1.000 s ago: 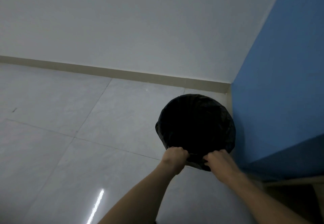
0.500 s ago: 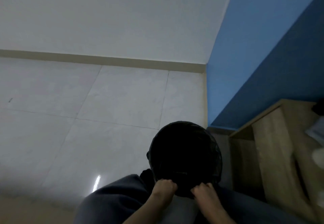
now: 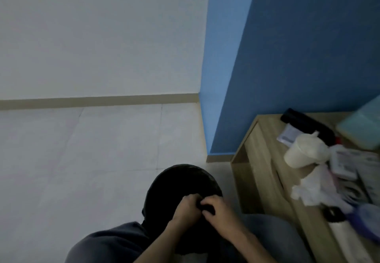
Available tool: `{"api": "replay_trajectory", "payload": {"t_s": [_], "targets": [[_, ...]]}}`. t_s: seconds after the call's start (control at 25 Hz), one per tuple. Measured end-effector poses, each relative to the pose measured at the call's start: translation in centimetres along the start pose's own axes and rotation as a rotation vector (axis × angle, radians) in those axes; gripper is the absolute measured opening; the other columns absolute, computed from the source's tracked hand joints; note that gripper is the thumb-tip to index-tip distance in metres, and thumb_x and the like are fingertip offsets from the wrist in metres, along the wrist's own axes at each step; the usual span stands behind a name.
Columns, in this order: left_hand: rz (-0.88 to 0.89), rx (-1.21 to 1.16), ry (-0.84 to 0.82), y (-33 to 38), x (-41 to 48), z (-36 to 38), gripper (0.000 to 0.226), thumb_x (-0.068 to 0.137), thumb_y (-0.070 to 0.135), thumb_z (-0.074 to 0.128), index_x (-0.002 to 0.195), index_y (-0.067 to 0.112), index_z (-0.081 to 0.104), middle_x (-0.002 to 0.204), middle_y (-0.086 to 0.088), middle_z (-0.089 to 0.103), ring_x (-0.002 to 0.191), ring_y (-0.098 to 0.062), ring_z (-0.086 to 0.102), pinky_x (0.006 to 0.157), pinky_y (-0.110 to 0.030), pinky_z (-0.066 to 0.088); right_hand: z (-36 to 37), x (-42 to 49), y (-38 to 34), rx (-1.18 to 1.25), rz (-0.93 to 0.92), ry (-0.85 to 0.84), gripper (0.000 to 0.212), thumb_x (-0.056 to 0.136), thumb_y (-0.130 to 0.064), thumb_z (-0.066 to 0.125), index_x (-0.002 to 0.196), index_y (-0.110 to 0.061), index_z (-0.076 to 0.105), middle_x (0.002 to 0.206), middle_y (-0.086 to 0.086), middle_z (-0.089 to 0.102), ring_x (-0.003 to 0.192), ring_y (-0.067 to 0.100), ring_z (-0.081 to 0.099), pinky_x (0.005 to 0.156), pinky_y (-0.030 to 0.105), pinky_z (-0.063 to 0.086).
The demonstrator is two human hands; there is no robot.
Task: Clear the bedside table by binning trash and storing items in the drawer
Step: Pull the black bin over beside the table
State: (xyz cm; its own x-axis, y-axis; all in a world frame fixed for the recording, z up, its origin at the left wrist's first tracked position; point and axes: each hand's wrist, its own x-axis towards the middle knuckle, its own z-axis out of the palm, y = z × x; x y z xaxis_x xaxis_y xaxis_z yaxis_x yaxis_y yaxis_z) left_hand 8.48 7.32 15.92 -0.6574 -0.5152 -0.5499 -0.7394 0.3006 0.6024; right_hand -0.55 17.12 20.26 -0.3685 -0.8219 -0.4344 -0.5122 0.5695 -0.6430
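Black bin [image 3: 176, 182] interior perhaps unreadable

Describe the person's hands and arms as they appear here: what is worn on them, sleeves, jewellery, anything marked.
Both the left hand and the right hand are bare, with no gloves. The forearms are uncovered as far as the frame shows; no sleeve reaches them. No watch, ring or bracelet can be made out, though the picture is dim and somewhat blurred. Dark grey clothing shows below the arms.
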Motion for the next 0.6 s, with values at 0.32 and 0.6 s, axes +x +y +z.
{"api": "replay_trajectory", "payload": {"t_s": [0.32,0.6], "targets": [[-0.065,-0.703,-0.094,18.1,5.7,1.0,0.04,0.093,0.01,0.051,0.131,0.0,0.05,0.132,-0.018,0.058,0.114,-0.029,0.058,0.093,-0.032,0.049,-18.5,-5.7,3.0,-0.076,-0.091,0.884,0.035,0.076,-0.005,0.069,0.11,-0.007,0.061,0.115,0.013,0.06,0.109,0.029,0.054,0.092,0.032,0.039],[-0.101,-0.81,-0.192,24.1,6.6,4.8,0.056,0.09,0.02,0.052,0.141,0.005,0.036,0.136,-0.011,0.049,0.122,-0.028,0.051,0.093,-0.035,0.048,-24.6,-3.3,9.2,-0.023,0.158,0.752,0.095,0.063,-0.029,0.082,0.14,-0.011,0.029,0.148,0.018,0.03,0.134,0.034,0.029,0.104,0.05,0.035]]}}
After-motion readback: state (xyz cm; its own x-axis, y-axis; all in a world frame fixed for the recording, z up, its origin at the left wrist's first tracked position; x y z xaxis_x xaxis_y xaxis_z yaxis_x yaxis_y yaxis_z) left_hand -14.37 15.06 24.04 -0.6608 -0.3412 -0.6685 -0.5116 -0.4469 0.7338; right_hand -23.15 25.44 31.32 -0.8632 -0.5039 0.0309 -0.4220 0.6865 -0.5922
